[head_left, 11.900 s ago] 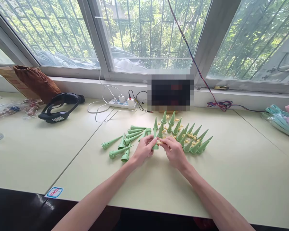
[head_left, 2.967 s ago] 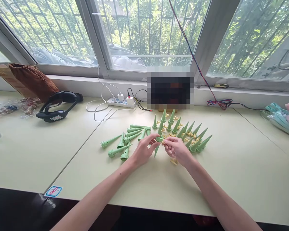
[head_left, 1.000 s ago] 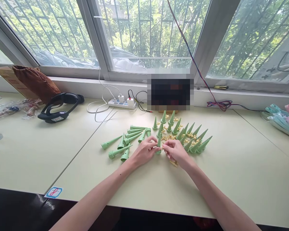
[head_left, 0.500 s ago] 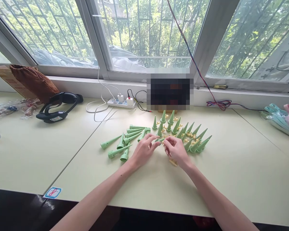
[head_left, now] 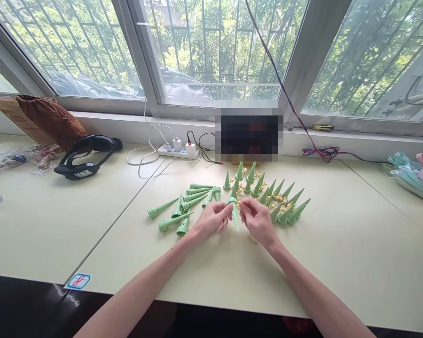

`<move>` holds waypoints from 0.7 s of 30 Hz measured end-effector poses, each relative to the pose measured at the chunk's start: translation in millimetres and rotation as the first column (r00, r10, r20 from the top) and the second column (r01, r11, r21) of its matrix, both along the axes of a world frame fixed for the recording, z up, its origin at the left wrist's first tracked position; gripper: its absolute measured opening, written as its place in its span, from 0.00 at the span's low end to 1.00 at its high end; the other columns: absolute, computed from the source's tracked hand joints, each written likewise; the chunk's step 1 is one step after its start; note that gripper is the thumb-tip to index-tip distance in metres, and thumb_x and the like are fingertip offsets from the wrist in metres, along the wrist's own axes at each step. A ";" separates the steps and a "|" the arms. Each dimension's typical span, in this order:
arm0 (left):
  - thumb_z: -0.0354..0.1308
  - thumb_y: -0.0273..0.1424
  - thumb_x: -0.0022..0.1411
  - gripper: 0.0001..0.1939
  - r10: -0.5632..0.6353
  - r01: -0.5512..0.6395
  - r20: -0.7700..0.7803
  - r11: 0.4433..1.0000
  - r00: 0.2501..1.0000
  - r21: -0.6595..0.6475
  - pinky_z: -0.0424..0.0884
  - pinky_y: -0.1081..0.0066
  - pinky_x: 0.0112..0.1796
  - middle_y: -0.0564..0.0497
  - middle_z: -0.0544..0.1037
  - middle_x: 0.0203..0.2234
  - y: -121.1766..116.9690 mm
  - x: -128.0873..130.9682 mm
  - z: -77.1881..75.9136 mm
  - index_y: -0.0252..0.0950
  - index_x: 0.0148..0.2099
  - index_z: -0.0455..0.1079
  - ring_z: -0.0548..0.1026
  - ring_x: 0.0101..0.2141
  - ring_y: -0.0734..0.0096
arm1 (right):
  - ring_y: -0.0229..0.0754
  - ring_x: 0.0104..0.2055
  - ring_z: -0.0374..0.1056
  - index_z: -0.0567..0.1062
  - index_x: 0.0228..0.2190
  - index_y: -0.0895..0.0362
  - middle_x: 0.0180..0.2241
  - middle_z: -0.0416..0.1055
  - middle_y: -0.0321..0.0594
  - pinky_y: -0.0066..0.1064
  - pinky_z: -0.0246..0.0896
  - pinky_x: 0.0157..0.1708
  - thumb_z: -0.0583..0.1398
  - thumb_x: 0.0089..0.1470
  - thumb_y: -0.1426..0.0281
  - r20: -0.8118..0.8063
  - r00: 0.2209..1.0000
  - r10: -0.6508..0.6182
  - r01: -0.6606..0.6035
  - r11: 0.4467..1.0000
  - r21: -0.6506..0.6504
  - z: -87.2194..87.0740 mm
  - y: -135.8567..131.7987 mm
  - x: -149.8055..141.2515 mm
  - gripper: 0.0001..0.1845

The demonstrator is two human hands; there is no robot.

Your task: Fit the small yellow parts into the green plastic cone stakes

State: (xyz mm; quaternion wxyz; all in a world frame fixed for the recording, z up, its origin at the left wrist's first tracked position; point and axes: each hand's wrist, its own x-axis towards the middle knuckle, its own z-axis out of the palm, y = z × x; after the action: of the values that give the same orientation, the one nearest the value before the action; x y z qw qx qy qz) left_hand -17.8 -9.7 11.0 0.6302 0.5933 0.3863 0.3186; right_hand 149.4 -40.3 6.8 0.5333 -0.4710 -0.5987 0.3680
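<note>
My left hand (head_left: 213, 218) pinches a green plastic watering spike (head_left: 234, 217) near its capped end, its tip pointing down toward me. Close on the other side, my right hand (head_left: 257, 217) has thumb and fingers pressed together on a small yellow valve (head_left: 238, 205) at the spike's side; the fingers partly cover it. Under the right hand another yellow piece (head_left: 253, 238) lies partly hidden on the table. Several green spikes (head_left: 172, 222) lie to the left of my hands. Behind and to the right, upright spikes (head_left: 285, 217) stand on their caps among yellow valves (head_left: 281, 205).
A black headset (head_left: 88, 157) and a brown drawstring bag (head_left: 52, 119) are at the left. A white power strip (head_left: 178, 151) with cables and a pixelated dark object (head_left: 250, 134) stand at the back. Bagged pastel items (head_left: 409, 176) lie at the far right of the pale table (head_left: 356, 253).
The spike in my left hand has turned so that its tip now points down toward me. My left fingers have shifted their grip. My right hand stays nearly in place.
</note>
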 end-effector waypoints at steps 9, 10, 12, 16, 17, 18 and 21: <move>0.60 0.48 0.58 0.21 0.004 0.000 -0.035 0.994 0.999 0.110 0.58 0.76 0.19 0.57 0.67 0.15 0.3 -1.6 -3.3 0.35 0.28 0.64 0.63 0.15 0.79 | 0.35 0.19 0.57 0.70 0.27 0.55 0.18 0.61 0.32 0.27 0.54 0.19 0.59 0.57 0.55 -0.064 0.998 0.017 -0.024 0.994 -0.109 -0.9 2.1 0.8 0.16; 0.61 0.47 0.57 0.20 0.016 -0.011 -0.041 0.992 0.999 0.124 0.58 0.76 0.18 0.58 0.66 0.15 0.1 -1.6 -3.7 0.35 0.28 0.64 0.63 0.15 0.79 | 0.34 0.18 0.57 0.70 0.27 0.55 0.18 0.61 0.32 0.27 0.53 0.19 0.59 0.57 0.55 -0.082 0.996 0.026 -0.037 0.991 -0.128 -0.9 2.4 1.2 0.16; 0.63 0.44 0.56 0.19 0.043 -0.035 -0.045 0.986 0.998 0.162 0.59 0.76 0.19 0.58 0.66 0.17 -0.3 -1.7 -4.2 0.35 0.28 0.63 0.64 0.17 0.78 | 0.33 0.17 0.55 0.70 0.26 0.55 0.17 0.61 0.31 0.26 0.51 0.17 0.60 0.56 0.56 -0.120 0.991 0.051 -0.071 0.984 -0.165 -0.1 3.0 2.2 0.16; 0.63 0.41 0.56 0.16 0.085 -0.055 -0.090 0.954 0.992 0.294 0.63 0.76 0.22 0.56 0.69 0.21 0.5 -2.6 -4.9 0.34 0.30 0.66 0.66 0.21 0.78 | 0.32 0.15 0.54 0.69 0.25 0.56 0.16 0.60 0.31 0.25 0.47 0.14 0.61 0.54 0.56 -0.180 0.980 0.087 -0.130 0.962 -0.241 3.5 3.7 4.4 0.17; 0.63 0.41 0.56 0.15 0.096 -0.054 -0.110 0.942 0.989 0.332 0.65 0.76 0.23 0.55 0.70 0.21 1.1 -3.0 -5.2 0.34 0.31 0.67 0.67 0.22 0.77 | 0.32 0.15 0.53 0.69 0.24 0.56 0.15 0.60 0.30 0.25 0.47 0.14 0.61 0.53 0.56 -0.188 0.978 0.092 -0.139 0.956 -0.258 4.5 3.8 4.8 0.17; 0.63 0.41 0.57 0.15 0.108 -0.053 -0.130 0.927 0.986 0.370 0.66 0.75 0.25 0.55 0.71 0.22 1.6 -3.5 -5.5 0.34 0.31 0.68 0.68 0.23 0.77 | 0.32 0.15 0.53 0.68 0.23 0.56 0.15 0.60 0.30 0.25 0.46 0.13 0.62 0.53 0.56 -0.194 0.976 0.096 -0.147 0.951 -0.272 5.5 3.8 5.1 0.18; 0.62 0.40 0.58 0.14 0.144 -0.045 -0.175 0.880 0.974 0.474 0.69 0.74 0.28 0.52 0.73 0.25 2.9 -4.9 -6.2 0.34 0.32 0.69 0.70 0.27 0.74 | 0.31 0.14 0.52 0.68 0.22 0.56 0.15 0.59 0.30 0.24 0.44 0.12 0.62 0.52 0.56 -0.225 0.969 0.105 -0.173 0.936 -0.306 8.4 3.7 6.1 0.18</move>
State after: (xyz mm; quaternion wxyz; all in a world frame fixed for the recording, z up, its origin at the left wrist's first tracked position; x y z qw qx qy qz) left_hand -22.7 -6.8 4.8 0.4095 0.7374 0.3897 0.3696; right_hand 155.5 -36.6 15.2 0.4801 -0.4678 -0.5041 0.5446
